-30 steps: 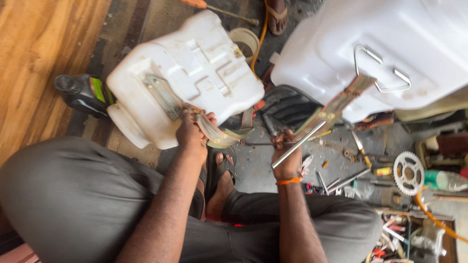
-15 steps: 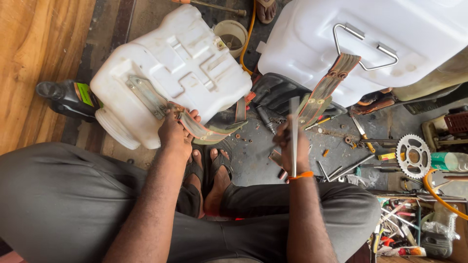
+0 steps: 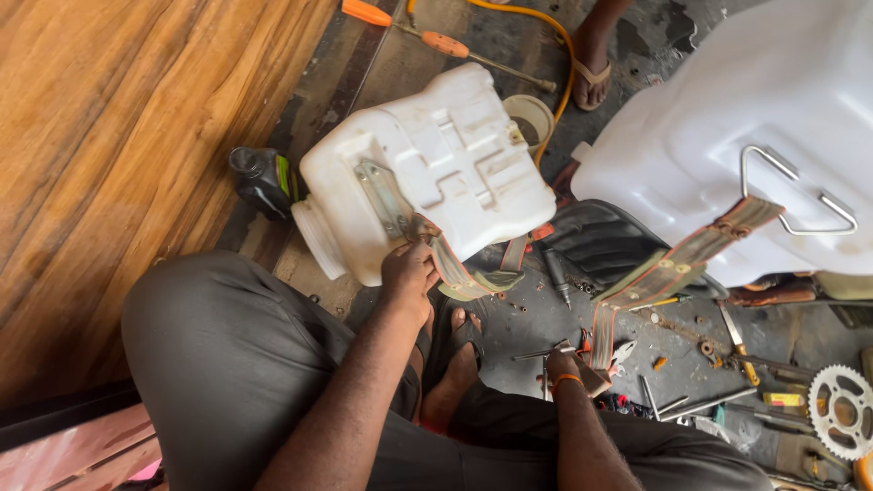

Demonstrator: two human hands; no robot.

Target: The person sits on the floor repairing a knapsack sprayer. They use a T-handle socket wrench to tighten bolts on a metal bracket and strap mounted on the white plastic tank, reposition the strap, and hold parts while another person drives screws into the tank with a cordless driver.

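My left hand (image 3: 409, 273) grips a striped webbing strap (image 3: 466, 277) where it joins a metal bracket on a small white plastic tank (image 3: 427, 173), which lies on its side in front of my knees. My right hand (image 3: 568, 368) is low over the floor, closed around a thin metal tool (image 3: 535, 354) that points left. It sits beside the lower end of a second striped strap (image 3: 682, 264). That strap runs up to a wire handle (image 3: 800, 193) on a larger white tank (image 3: 718, 127) at the upper right. My bare feet show between my legs.
A wooden floor (image 3: 109, 136) fills the left. A black bottle (image 3: 264, 177) lies beside the small tank. Orange-handled screwdrivers (image 3: 446, 44), a yellow hose (image 3: 555, 36) and another person's sandalled foot (image 3: 591, 68) are beyond. A black ribbed pad (image 3: 591, 241), loose tools and a sprocket (image 3: 841, 409) lie at the right.
My right hand has dropped from chest height to the floor, and the thin tool has gone from upright to lying sideways. My left hand stays on the strap. The camera moved closer.
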